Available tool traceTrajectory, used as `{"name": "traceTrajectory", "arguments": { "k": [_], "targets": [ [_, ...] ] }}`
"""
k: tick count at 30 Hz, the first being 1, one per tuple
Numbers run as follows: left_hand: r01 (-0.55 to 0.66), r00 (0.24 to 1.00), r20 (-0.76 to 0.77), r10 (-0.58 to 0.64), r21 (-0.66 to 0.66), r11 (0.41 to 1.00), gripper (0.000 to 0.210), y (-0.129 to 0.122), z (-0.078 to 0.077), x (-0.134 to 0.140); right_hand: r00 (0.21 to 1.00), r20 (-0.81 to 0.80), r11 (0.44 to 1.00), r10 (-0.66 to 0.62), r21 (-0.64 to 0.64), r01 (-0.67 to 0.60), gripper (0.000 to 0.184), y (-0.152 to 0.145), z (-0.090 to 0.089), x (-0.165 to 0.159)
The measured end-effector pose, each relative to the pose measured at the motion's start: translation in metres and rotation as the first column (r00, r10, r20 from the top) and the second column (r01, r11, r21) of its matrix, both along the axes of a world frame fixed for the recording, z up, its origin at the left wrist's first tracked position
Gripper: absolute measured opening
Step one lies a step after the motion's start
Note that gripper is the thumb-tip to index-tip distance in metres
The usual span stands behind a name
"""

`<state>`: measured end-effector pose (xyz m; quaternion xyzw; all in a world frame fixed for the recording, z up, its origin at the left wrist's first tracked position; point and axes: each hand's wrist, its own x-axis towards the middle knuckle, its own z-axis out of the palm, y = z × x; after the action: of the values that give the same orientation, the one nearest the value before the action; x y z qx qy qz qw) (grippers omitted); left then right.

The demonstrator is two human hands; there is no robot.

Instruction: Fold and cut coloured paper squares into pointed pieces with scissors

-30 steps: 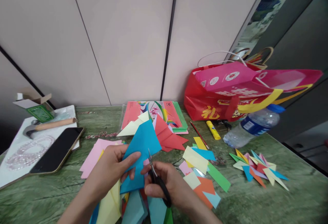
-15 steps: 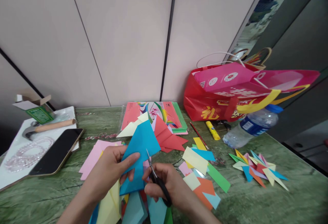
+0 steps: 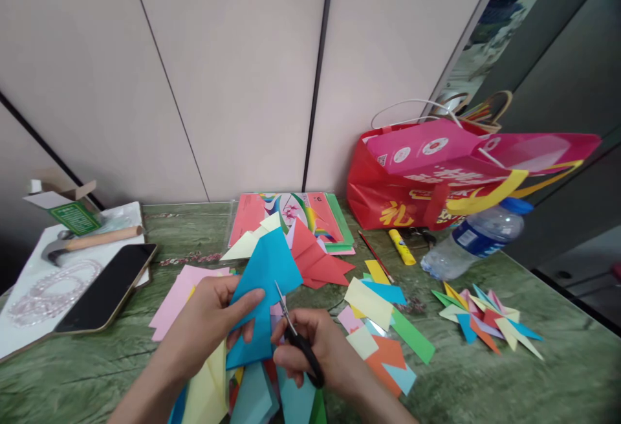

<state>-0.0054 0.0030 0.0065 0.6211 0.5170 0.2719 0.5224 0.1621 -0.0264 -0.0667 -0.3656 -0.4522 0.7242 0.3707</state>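
Note:
My left hand (image 3: 213,314) pinches a folded sheet of blue paper (image 3: 266,262) between thumb and fingers, holding it up over the table. Black-handled scissors (image 3: 301,349) are gripped in my right hand (image 3: 325,346), their blades pointing up and left at the blue paper's lower right edge. Whether the blades are cutting at this instant I cannot tell. Below my hands lie pale yellow paper (image 3: 208,385) and light blue folded paper (image 3: 255,395). Behind the blue paper are red folded pieces (image 3: 320,256) and a cream one (image 3: 247,243).
Paper scraps (image 3: 373,304) and a many-pointed paper star (image 3: 490,317) lie to the right. A glue stick (image 3: 402,247), a water bottle (image 3: 473,243) and a red bag (image 3: 402,197) stand behind. On the left are a phone (image 3: 107,291), a hammer (image 3: 92,239) and a small green box (image 3: 75,217).
Almost nothing differs. Both hands keep their grip on the blue paper and the scissors, and the view has shifted very slightly.

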Motion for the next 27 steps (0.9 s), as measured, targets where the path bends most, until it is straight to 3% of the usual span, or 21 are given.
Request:
{"name": "traceTrajectory", "arguments": {
  "k": [9, 19, 27],
  "targets": [
    [0.083, 0.996, -0.012, -0.084, -0.049, 0.995, 0.034, -0.001, -0.003, 0.001, 0.998, -0.053, 0.999, 0.028, 0.043, -0.025, 0.050, -0.001, 0.012, 0.002],
    [0.080, 0.997, -0.007, -0.080, 0.029, 0.996, 0.032, -0.009, 0.010, 0.007, 1.000, 0.001, 0.988, -0.018, 0.154, 0.017, 0.053, -0.003, 0.017, 0.004],
    [0.094, 0.996, -0.011, -0.093, 0.074, 0.993, 0.032, -0.012, 0.010, 0.003, 0.999, 0.048, 0.981, -0.021, 0.196, 0.011, 0.047, -0.007, 0.017, 0.005]
  ]
}}
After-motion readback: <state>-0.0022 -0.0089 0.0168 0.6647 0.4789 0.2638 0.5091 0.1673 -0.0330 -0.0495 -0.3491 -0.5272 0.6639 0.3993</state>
